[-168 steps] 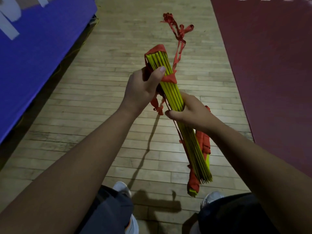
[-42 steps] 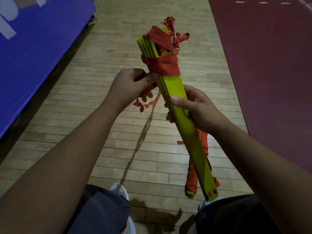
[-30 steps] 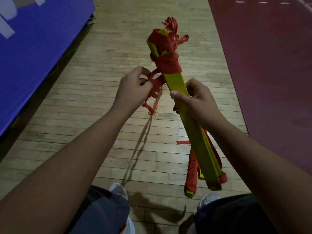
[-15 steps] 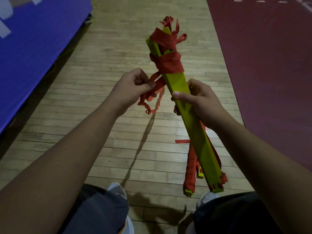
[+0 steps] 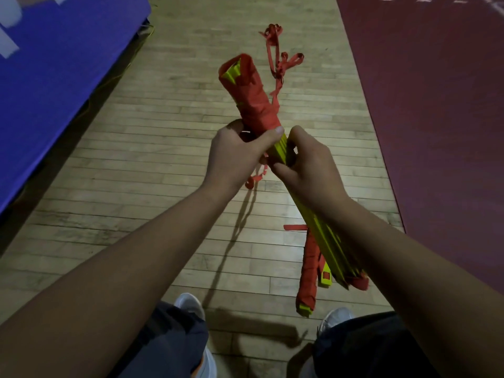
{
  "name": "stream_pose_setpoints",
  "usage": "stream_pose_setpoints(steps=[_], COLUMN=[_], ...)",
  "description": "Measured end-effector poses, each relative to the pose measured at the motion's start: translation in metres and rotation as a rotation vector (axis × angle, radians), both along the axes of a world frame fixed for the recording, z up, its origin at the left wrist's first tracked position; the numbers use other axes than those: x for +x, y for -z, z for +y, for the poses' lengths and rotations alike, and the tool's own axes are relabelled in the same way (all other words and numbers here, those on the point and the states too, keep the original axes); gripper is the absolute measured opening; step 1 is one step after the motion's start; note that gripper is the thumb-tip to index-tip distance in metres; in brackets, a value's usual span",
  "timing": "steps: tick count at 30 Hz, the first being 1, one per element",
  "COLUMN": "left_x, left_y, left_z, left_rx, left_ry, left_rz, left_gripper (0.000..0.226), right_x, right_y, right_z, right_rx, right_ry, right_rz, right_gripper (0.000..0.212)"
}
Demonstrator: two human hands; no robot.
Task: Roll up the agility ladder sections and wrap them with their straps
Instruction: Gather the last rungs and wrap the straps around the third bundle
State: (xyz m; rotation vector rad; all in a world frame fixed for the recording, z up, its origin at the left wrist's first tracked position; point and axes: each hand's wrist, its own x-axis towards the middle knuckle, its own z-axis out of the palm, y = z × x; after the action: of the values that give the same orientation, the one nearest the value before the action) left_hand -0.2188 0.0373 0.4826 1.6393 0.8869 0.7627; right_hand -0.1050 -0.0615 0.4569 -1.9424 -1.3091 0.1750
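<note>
I hold a bundle of yellow agility ladder rungs point(image 5: 324, 241) slanting from upper left to lower right above the floor. Red strap point(image 5: 252, 96) is wound tightly around its upper end. My left hand point(image 5: 234, 156) grips the bundle at the lower edge of that wrapping, thumb across the strap. My right hand point(image 5: 308, 165) grips the yellow rungs just below it. A loose tangle of strap point(image 5: 278, 55) sticks out past the top. A short strap end point(image 5: 255, 178) dangles under my left hand. A second red-wrapped piece point(image 5: 309, 271) hangs at the lower end.
Wooden floor point(image 5: 163, 173) lies below. A blue mat point(image 5: 54, 64) rises on the left and a dark red floor area point(image 5: 441, 118) runs along the right. My white shoes point(image 5: 191, 306) are at the bottom.
The red wrapping now covers much more of the bundle's upper end. My left hand has moved from pulling the strap beside the bundle to gripping the bundle itself. The rungs have turned edge-on.
</note>
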Motion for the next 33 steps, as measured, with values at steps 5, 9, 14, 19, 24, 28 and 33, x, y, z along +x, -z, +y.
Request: stream_pose_setpoints(steps=[5, 9, 14, 19, 24, 28, 33], left_x=[-0.004, -0.012, -0.017, -0.021, -0.032, -0.040, -0.038], left_y=[-0.007, -0.010, -0.008, -0.008, -0.012, -0.008, -0.004], left_z=[0.017, 0.033, 0.038, 0.044, 0.056, 0.066, 0.065], left_rx=[-0.079, -0.178, -0.289, -0.209, 0.062, 0.148, 0.167], left_ry=[0.088, 0.191, 0.317, 0.331, 0.337, 0.280, 0.287], left_rz=[-0.153, -0.238, -0.393, -0.372, 0.007, 0.230, 0.218], left_gripper=[0.027, 0.028, 0.023, 0.027, 0.040, 0.041, 0.012], right_x=[0.012, 0.026, 0.021, 0.012, 0.018, 0.024, 0.024], right_y=[-0.016, -0.008, -0.007, -0.006, -0.010, -0.008, -0.003], right_z=[-0.003, -0.010, -0.012, -0.010, -0.015, -0.013, -0.010], right_rx=[-0.090, -0.276, -0.287, -0.151, -0.053, 0.011, 0.035], right_ry=[-0.128, -0.375, -0.580, -0.525, -0.470, -0.389, -0.223], right_rz=[0.517, 0.706, 1.125, 1.236, 1.132, 1.068, 0.941], right_gripper=[0.051, 0.030, 0.036, 0.033, 0.032, 0.035, 0.035])
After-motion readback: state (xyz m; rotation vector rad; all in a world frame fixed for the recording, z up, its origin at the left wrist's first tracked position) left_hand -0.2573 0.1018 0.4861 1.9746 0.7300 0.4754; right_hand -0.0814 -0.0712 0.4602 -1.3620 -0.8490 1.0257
